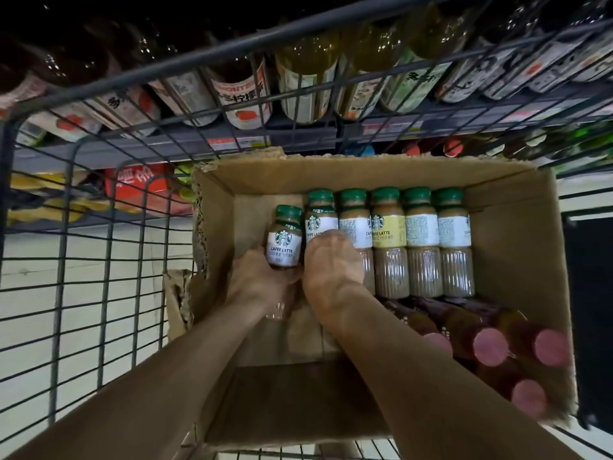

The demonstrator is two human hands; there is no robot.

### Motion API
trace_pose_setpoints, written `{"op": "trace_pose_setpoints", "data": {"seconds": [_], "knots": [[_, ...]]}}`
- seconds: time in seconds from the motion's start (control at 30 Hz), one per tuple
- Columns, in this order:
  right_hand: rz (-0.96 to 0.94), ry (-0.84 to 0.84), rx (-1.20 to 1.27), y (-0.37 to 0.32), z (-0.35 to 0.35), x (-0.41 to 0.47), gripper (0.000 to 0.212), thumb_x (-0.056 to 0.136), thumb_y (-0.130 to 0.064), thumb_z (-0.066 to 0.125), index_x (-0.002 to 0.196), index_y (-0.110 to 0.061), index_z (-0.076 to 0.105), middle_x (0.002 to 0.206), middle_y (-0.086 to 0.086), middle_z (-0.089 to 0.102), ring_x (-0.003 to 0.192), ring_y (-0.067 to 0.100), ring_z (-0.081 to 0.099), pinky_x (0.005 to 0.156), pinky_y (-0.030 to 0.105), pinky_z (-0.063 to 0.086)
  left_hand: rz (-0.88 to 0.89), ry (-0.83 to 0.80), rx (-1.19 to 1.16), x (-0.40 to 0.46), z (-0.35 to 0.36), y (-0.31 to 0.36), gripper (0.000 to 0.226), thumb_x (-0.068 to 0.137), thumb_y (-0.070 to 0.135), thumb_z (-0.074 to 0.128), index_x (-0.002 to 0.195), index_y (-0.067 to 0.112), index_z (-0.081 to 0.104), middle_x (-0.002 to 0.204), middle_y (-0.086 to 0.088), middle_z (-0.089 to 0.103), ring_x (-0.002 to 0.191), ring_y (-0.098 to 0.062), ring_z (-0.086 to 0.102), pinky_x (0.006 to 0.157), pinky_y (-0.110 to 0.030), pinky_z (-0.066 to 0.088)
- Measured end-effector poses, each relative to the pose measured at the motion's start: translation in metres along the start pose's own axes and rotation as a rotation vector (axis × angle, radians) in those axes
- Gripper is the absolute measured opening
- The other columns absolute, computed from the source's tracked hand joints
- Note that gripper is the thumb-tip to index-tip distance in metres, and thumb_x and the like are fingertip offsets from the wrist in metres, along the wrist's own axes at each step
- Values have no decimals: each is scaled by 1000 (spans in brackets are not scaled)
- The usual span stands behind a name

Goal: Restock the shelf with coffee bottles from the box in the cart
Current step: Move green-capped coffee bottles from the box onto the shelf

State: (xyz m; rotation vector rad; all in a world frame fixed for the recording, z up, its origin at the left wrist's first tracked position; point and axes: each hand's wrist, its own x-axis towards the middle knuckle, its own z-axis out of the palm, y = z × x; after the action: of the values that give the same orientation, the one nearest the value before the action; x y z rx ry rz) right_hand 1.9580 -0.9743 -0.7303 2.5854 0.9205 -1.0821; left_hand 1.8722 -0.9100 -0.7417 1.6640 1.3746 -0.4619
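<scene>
An open cardboard box [517, 234] sits in a wire cart [83, 260]. Inside it lies a row of green-capped coffee bottles [421, 240] with white or yellow labels. My left hand [262, 277] grips one Caffe Latte bottle [284, 239] at the left end and holds it a little off the row. My right hand [331, 263] is curled over the lower part of the neighbouring bottle [319, 217], and its fingers are hidden beneath the hand. Dark bottles with pink caps [491, 346] lie at the box's near right.
Beyond the cart's far wall stands a shelf [298, 134] filled with tea and drink bottles [245, 91], price tags along its edge. A lower shelf holds red and yellow packs [142, 190]. Pale floor shows through the cart's left mesh.
</scene>
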Motion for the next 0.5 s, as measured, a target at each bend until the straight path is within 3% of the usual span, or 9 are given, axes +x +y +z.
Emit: {"op": "trace_pose_setpoints", "data": {"seconds": [0.13,0.27,0.4,0.5], "knots": [[77,12,39,-6,11,3,60,97,-6,47,142,19,17,146,28,37,132,30,44,99,29,43,-78,8,-21,0,-2,-6,36,69,35,82,97,15,71,93,-4,72,77,-18,65,65,-23,47],[173,27,180,-6,19,-5,82,89,-31,63,143,8,14,138,21,39,126,30,45,96,32,44,-124,-8,-78,-6,-5,-19,31,67,32,82,93,14,75,90,-6,73,78,-17,68,62,-21,45],[129,-23,223,-11,26,-10,89,88,-34,66,145,3,8,138,18,45,125,33,48,93,34,46,-85,-30,-47,-12,-8,-23,22,69,19,79,89,14,73,89,-5,73,75,-16,67,58,-20,43],[137,-37,335,-5,18,-18,90,87,-39,67,144,3,11,135,18,51,123,34,52,96,37,46,-73,0,-37,-17,-12,-21,32,70,20,79,100,13,70,96,-5,72,81,-18,66,62,-21,43]]}}
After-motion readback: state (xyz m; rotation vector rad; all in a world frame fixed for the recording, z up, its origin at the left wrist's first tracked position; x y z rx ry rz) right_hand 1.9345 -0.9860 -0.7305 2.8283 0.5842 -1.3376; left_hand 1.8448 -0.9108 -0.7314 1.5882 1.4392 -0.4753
